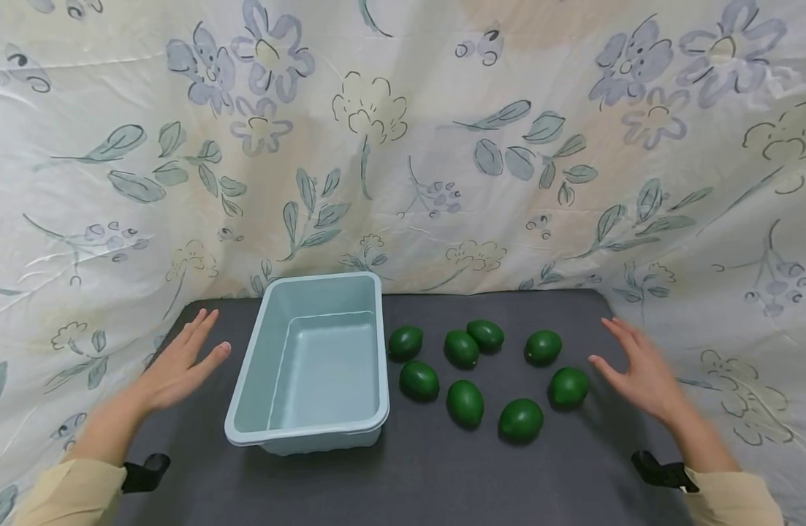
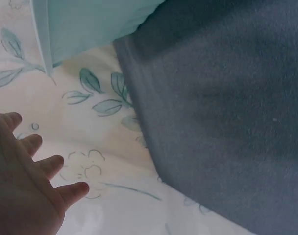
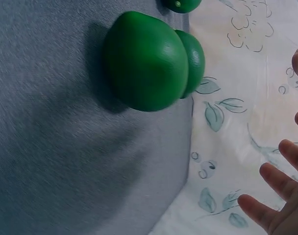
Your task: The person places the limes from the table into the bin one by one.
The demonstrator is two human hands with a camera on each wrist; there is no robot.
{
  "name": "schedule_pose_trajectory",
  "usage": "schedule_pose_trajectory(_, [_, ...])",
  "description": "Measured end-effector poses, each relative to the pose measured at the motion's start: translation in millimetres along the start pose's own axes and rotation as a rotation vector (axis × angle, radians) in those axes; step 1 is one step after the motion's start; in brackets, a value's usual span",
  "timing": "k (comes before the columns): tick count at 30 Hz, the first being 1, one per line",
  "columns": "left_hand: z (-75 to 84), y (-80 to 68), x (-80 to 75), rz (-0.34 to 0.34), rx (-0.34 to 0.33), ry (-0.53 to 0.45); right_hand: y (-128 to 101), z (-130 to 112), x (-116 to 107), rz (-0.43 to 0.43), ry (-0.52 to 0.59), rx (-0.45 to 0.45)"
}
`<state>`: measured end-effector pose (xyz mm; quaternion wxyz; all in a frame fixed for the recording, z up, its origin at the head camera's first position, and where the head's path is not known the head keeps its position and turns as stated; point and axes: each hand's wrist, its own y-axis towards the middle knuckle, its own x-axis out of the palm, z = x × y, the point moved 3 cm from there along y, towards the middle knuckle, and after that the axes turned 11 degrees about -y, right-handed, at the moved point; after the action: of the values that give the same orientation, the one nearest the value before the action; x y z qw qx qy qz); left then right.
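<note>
- Right hand [image 1: 642, 372] hovers spread, holding nothing, just right of the limes [image 1: 569, 386].
- Left hand [image 1: 179, 361] hovers spread beside the tub [image 1: 374, 343].
- Better to pinch the nearest lime gently; the limes look likely to roll.

counts on your worktop

you have eight green limes [image 1: 465, 403] lying on the dark worktop [image 1: 442, 475], all to the right of the tub. you have one pale blue plastic tub [image 1: 370, 351], with nothing inside it. you have two hands in view: one left hand [image 1: 179, 365] beside the tub and one right hand [image 1: 642, 372] beside the limes. one flowered cloth [image 1: 403, 146] hangs behind it all.
</note>
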<state>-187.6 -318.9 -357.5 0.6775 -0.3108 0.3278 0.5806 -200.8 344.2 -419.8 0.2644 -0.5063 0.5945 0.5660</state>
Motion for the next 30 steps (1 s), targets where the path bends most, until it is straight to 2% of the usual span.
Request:
schedule_pose_trajectory(3, [-1.8,0.6,2.2,-0.013,-0.016,-0.053,-5.4,0.4,5.3,-0.007,0.034,0.041])
schedule_pose_trajectory(15, [-4.9,-0.9,8.4,-0.023,-0.072,-0.15,-27.5,-0.9,29.4,-0.055,0.145,0.172])
schedule_pose_trajectory(24, [-1.5,2.2,16.3,0.031,-0.073,-0.201,-35.1,-8.8,42.2,-0.095,0.125,0.249])
schedule_pose_trajectory(30, [0.6,5.3,21.1,0.038,-0.034,-0.272,-38.9,-11.7,51.8,-0.117,0.125,0.267])
